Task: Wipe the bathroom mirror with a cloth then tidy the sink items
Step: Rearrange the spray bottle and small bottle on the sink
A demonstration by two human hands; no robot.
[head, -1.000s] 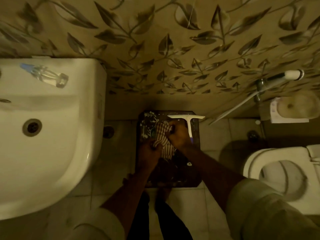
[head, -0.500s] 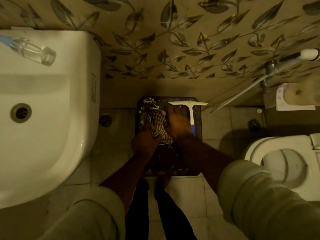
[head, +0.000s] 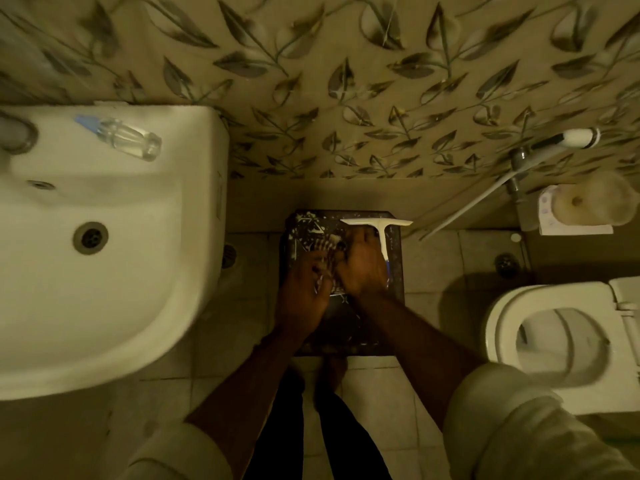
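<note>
looking straight down over a dark speckled stool set against the leaf-patterned wall. checked cloth bunched on the stool top, caught between both hands. left hand curled over the cloth's near end, fingers closed on it. right hand pressed on the cloth's right side, fingers bent over it, grip partly hidden but closed on the fabric. far end of cloth poking out past the fingertips toward the wall. white squeegee lying on the stool just right of the right hand, touching or nearly so, can't tell. clear spray bottle lying on the sink rim, well apart at left. toilet at right.
</note>
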